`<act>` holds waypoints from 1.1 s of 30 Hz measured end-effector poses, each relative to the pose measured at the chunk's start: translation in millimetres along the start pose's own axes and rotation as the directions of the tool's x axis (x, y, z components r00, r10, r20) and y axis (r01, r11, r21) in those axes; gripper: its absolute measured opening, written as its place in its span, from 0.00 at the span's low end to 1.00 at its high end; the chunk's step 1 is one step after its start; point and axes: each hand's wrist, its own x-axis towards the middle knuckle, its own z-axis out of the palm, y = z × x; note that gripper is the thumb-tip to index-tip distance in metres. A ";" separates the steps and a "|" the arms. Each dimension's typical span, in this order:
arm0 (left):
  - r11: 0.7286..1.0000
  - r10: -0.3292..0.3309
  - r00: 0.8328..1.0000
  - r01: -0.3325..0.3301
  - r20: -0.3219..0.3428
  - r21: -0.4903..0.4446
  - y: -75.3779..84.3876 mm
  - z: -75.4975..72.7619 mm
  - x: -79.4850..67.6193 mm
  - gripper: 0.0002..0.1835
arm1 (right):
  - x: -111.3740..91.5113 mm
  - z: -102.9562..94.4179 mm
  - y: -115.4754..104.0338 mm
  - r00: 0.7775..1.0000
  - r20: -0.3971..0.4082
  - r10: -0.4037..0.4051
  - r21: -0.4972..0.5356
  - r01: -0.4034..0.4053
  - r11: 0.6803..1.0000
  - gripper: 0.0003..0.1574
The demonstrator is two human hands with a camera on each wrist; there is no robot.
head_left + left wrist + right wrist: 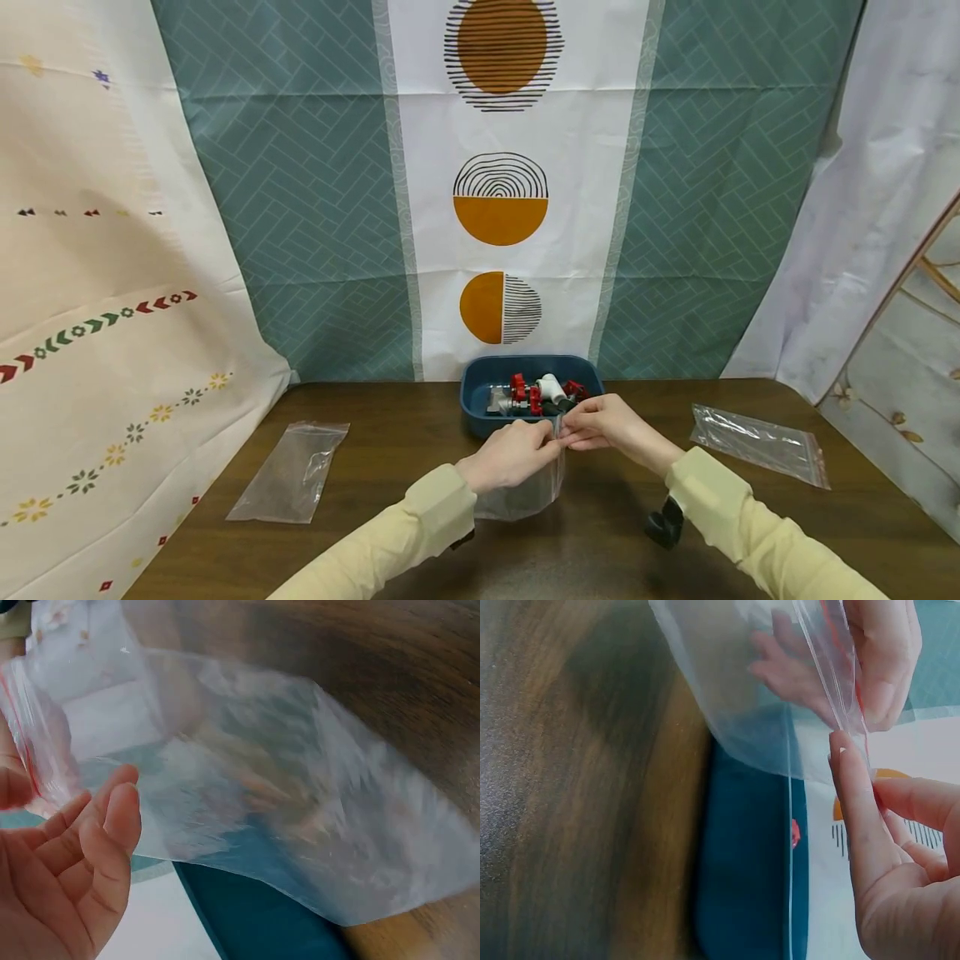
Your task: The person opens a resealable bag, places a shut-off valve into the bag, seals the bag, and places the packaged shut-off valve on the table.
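A clear zip bag (517, 500) with a red line along its mouth hangs between my hands, in front of a dark blue bin (480, 423). My left hand (513, 454) grips the bag near its mouth; through the film its fingers (780, 667) show on the far side. At the mouth's corner, my right hand (611, 429) pinches the edge between thumb and fingers (855, 784). The bag looks flat, with nothing visible inside. In the bin lie red-handled valves (519, 386), a white pipe fitting (551, 388) and other small parts.
Another clear zip bag (296, 473) lies flat on the brown table (375, 417) at the left. A further zip bag (759, 444) lies at the right. Patterned cloth (315, 208) hangs behind the table and along both sides.
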 end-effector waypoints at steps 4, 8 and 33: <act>1.000 0.011 1.000 -0.011 0.010 -0.014 1.5 -0.1 -0.8 0.11 | 2.2 0.8 -1.3 1.000 0.015 -0.004 0.015 0.003 1.000 0.14; 0.999 0.012 1.000 -0.011 0.009 -0.043 0.2 0.8 -1.4 0.10 | 4.7 3.6 -1.1 1.000 0.027 -0.002 0.004 0.002 1.000 0.14; 0.994 -0.103 0.976 0.094 -0.191 -0.054 8.6 -9.6 -3.9 0.06 | 1.7 34.2 -20.0 0.991 -0.076 -0.108 -0.445 0.063 0.893 0.09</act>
